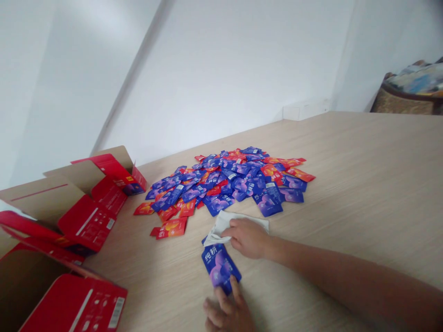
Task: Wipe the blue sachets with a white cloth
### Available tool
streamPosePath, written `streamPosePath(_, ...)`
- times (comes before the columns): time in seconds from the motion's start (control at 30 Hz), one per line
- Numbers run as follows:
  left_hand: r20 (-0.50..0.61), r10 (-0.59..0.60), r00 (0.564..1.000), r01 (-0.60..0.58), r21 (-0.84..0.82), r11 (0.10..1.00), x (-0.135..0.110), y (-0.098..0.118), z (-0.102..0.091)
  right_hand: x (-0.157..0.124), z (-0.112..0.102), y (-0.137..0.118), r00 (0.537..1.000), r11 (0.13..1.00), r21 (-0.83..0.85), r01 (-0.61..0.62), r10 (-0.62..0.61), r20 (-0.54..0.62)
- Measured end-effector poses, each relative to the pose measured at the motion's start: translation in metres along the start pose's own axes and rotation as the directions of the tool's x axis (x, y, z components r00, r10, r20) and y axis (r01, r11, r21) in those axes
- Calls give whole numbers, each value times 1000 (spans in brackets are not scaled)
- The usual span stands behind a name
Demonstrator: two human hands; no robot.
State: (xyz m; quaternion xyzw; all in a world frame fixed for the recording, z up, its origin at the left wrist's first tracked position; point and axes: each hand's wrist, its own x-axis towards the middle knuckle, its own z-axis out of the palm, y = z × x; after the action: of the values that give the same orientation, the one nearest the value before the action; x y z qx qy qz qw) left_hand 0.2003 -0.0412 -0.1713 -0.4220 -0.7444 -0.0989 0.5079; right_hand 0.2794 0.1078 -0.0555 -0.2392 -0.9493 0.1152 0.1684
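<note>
Now a blue sachet (219, 267) lies between left hand (228, 311) and right hand (247, 238).

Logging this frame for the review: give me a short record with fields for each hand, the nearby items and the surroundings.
Left hand: holds the lower end of a blue sachet
Right hand: rests on a white cloth at the sachet's top edge
Nearby: heap of blue and red-orange sachets
Surface: light wood-grain table
Left side: opened red cartons
</note>
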Motion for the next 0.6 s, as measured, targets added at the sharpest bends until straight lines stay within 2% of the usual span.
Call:
streamPosePath(0.1,-27,30,999,-30,13,999,4,-1,-3,-3,-2,-2,991,996,75,-40,49,-122)
streamPosePath(0.17,-15,15,1000,-15,9,1000,2,0,-2,-6,-4,-9,988,997,74,17,-5,-157)
streamPosePath(0.27,24,-36,999,37,-27,999,-6,3,1,-13,-5,-21,973,974,-4,229,-228,-45)
streamPosePath(0.37,81,-93,992,99,-65,993,-13,5,4,-16,-3,-29,916,920,-31,391,-386,114)
streamPosePath(0.43,83,-97,992,102,-53,993,-14,5,4,-16,-1,-29,916,924,-22,383,-376,142)
streamPosePath(0.6,16,-8,1000,8,-4,1000,-4,1,-1,-10,-1,-21,973,977,-50,209,-203,111)
